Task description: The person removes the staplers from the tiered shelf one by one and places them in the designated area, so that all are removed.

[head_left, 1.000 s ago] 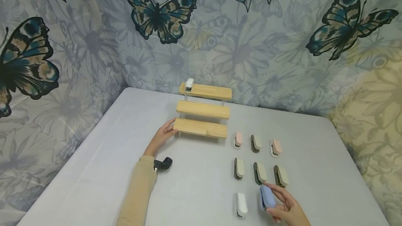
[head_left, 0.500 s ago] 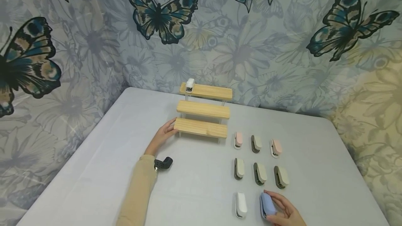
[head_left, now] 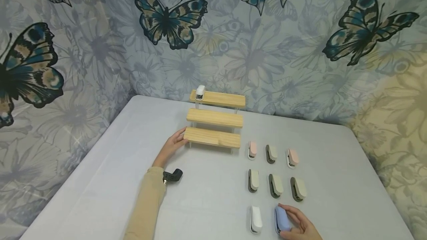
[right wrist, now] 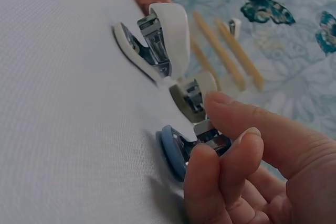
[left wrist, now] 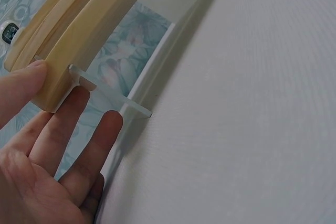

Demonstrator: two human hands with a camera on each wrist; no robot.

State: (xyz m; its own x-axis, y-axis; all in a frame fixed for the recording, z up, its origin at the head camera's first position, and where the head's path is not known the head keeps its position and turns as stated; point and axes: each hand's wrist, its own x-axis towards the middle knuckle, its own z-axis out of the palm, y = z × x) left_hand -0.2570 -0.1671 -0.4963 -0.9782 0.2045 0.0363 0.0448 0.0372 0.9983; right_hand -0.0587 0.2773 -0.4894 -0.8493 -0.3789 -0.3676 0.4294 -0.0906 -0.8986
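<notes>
My right hand (head_left: 300, 223) pinches a blue stapler (head_left: 282, 218) near the table's front. In the right wrist view the base of this blue stapler (right wrist: 173, 149) appears to rest on the cloth; fingers partly hide its top. Just left of it stands a white stapler (head_left: 255, 219). My left hand (head_left: 171, 145) grips the left end of the lowest wooden board (head_left: 212, 137) of a three-tier stand. The left wrist view shows its thumb on top of that board and fingers below, near a clear support (left wrist: 113, 94).
Behind the blue stapler are rows of staplers: several cream ones such as the middle one (head_left: 275, 185), and two pink ones, left (head_left: 252, 149) and right (head_left: 293, 157). Another white stapler (head_left: 200, 92) sits at the left of the top board (head_left: 223, 99). A patterned backdrop (head_left: 253, 58) borders the white table (head_left: 110, 151).
The blue stapler has come down slightly toward the front edge, beside the white stapler, with my right hand still holding it. My left hand stays on the stand.
</notes>
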